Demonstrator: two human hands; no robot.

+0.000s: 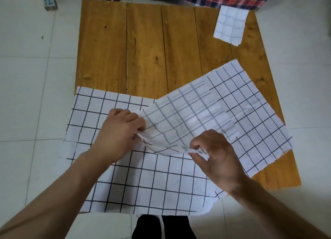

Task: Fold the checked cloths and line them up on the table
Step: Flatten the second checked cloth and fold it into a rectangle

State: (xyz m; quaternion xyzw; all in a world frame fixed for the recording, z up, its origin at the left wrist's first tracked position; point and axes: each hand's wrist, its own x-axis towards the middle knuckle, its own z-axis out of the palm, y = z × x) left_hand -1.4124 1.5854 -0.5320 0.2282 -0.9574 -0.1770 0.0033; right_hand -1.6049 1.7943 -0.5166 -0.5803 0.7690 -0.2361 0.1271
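- The big checked cloth [161, 183] lay spread over the near end of the wooden table [143, 47], hanging off the front and left edges, with its right part flipped over toward the middle.
- Left hand [120, 131] pinched one corner of that flap, right hand [216, 154] pinched the other. Both were clamped on fabric, nothing loose.
- Risk, I figured: the overhang could drag the whole thing off the table mid-fold, or the corners would land crooked.
- One folded cloth [230, 24] already sat at the far right corner.
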